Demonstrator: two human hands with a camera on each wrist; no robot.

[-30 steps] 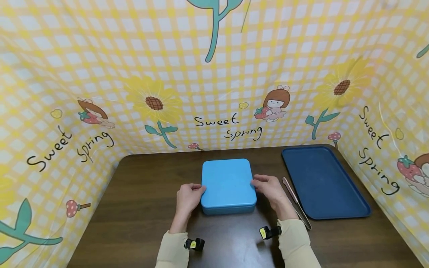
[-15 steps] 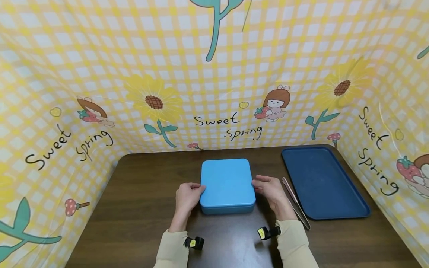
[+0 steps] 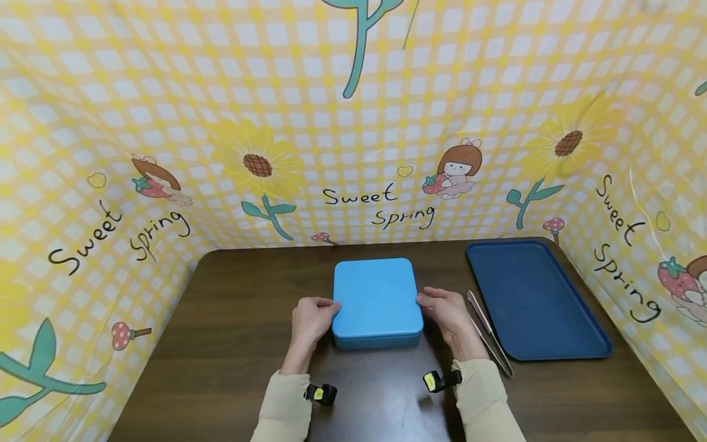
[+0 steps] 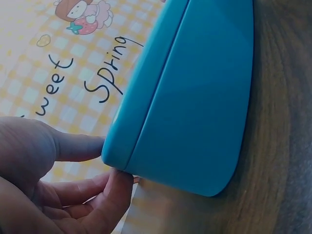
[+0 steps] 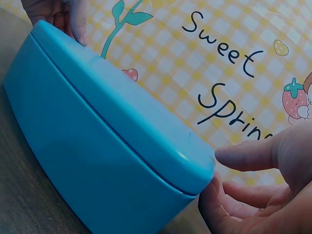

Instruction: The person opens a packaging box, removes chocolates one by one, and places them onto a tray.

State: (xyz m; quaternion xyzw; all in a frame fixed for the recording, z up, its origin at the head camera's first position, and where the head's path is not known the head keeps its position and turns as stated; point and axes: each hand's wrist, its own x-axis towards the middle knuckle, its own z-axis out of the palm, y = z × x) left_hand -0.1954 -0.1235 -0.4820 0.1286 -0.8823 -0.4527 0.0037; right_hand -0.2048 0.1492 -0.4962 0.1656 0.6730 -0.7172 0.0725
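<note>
A square blue box (image 3: 377,342) with a lighter-looking blue lid (image 3: 377,294) sits on the dark wooden table. Only a thin seam (image 4: 158,87) shows between lid and box in the left wrist view. My left hand (image 3: 310,319) pinches the lid's left edge, thumb at the top rim and curled fingers (image 4: 117,195) at the seam below. On the opposite side, my right hand (image 3: 450,313) holds the lid's edge the same way, its thumb (image 5: 246,155) at the upper rim. The inside of the box is hidden.
Beside my right forearm lie metal tongs (image 3: 488,331), alongside a dark blue rectangular tray (image 3: 544,301) at the table's right. A yellow checked cloth (image 3: 364,135) with printed flowers and words stands round the back and sides of the table (image 3: 221,344).
The head view has shifted slightly. Both hands stay at the lid's two sides, and the box stays in place with its lid on.
</note>
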